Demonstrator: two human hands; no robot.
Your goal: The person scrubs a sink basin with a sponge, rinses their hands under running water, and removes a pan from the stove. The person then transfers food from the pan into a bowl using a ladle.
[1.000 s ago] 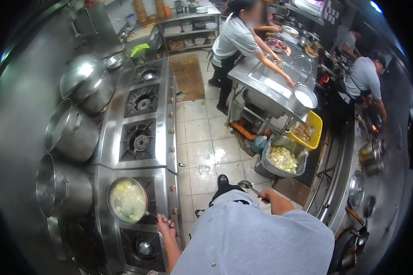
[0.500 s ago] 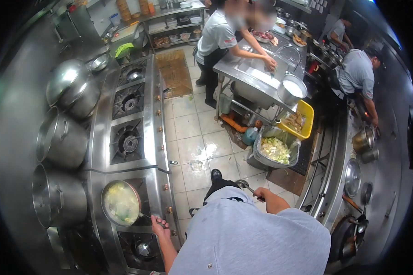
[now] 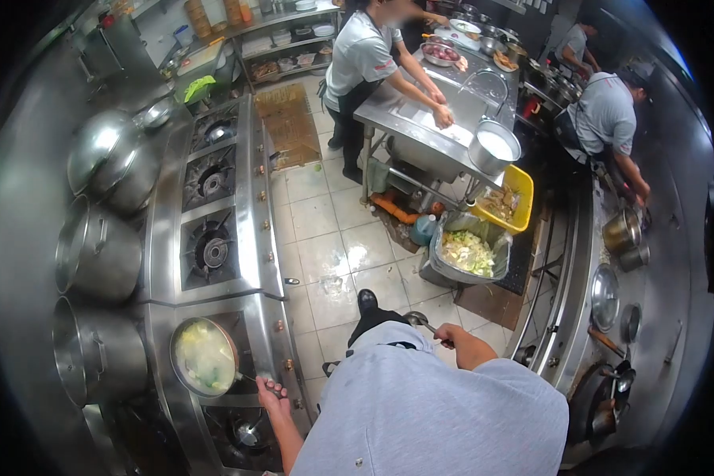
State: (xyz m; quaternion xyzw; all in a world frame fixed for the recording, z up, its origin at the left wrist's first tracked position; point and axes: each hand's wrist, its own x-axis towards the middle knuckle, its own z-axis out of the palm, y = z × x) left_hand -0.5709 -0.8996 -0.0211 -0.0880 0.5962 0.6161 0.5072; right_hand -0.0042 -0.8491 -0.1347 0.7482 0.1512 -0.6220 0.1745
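Observation:
Over a burner at the lower left sits a frying pan (image 3: 184,381) with steaming pale liquid and yellow and green food (image 3: 205,355) inside. My left hand (image 3: 272,393) is closed around its dark handle. A ladle (image 3: 417,319) with a round metal bowl is held by my right hand (image 3: 452,337), fingers wrapped round the handle, out in front of my body above the floor. The ladle touches nothing else that I can see. Beside the pan, a bare burner (image 3: 247,432) shows just below the handle.
Large steel pots (image 3: 99,349) line the left wall behind the stove (image 3: 250,230). Ahead, a person (image 3: 365,59) works at a metal sink (image 3: 420,119). A bin of vegetable scraps (image 3: 468,252) and a yellow basket (image 3: 523,198) stand below. Another person (image 3: 603,111) works at the right counter.
The whole view has shifted slightly, with the surroundings a little further left. The person at the sink has moved their hands. My hands keep their hold on the pan and ladle.

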